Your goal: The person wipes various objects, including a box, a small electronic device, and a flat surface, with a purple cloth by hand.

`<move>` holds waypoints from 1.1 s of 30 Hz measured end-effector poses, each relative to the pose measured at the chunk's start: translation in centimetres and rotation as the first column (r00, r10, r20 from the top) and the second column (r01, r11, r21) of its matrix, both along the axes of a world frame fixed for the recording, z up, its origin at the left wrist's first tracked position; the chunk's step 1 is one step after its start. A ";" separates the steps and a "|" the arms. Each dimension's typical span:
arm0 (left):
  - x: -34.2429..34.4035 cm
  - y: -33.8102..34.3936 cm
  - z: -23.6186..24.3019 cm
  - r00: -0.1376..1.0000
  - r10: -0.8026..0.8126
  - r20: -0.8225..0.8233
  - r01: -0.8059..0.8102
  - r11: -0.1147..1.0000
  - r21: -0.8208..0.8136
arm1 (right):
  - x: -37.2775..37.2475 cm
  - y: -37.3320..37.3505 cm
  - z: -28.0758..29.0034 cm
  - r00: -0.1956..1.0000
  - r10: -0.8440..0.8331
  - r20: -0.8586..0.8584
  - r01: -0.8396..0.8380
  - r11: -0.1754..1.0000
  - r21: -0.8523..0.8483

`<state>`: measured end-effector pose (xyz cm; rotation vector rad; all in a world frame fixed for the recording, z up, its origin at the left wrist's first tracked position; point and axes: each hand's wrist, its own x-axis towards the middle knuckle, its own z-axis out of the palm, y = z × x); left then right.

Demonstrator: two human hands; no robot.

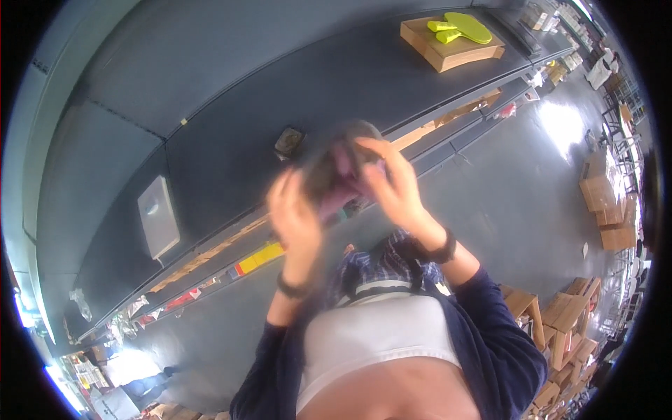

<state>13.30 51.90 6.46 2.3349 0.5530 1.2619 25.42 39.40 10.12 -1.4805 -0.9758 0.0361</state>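
Observation:
In front of me, at the edge of a dark shelf, I have a dark and pink, soft-looking item [339, 178]; it is too blurred to tell its kind. My right hand [395, 183] grips its right side, with fingers bent over the top. My left hand [294, 213] is at its left side, fingers raised and smeared by motion, so its hold cannot be made out. Just beyond the item, a small dark packet [289, 143] lies on the shelf.
A flat white box [159, 218] is on the shelf at the left. Yellow-green paddles [469, 28] rest on an open cardboard box [451, 54] at the far right. Lower shelves hold goods, including a yellow package [260, 258]. Cardboard boxes [603, 183] stand on the floor at right.

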 end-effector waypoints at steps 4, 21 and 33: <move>7.3 -1.3 -4.2 0.928 0.148 -0.343 -0.009 0.927 0.376 | 3.1 2.2 -5.5 0.815 -0.058 0.577 0.282 0.909 -0.307; 30.8 -14.8 -4.5 0.879 0.073 -0.470 0.147 0.898 0.415 | 25.3 -12.7 -5.9 0.819 -0.219 0.531 0.457 0.808 -0.371; 39.3 -19.8 -5.0 0.954 -0.143 -0.263 0.243 0.882 0.404 | 33.4 -18.8 -5.2 0.832 -0.252 0.494 0.479 0.776 -0.410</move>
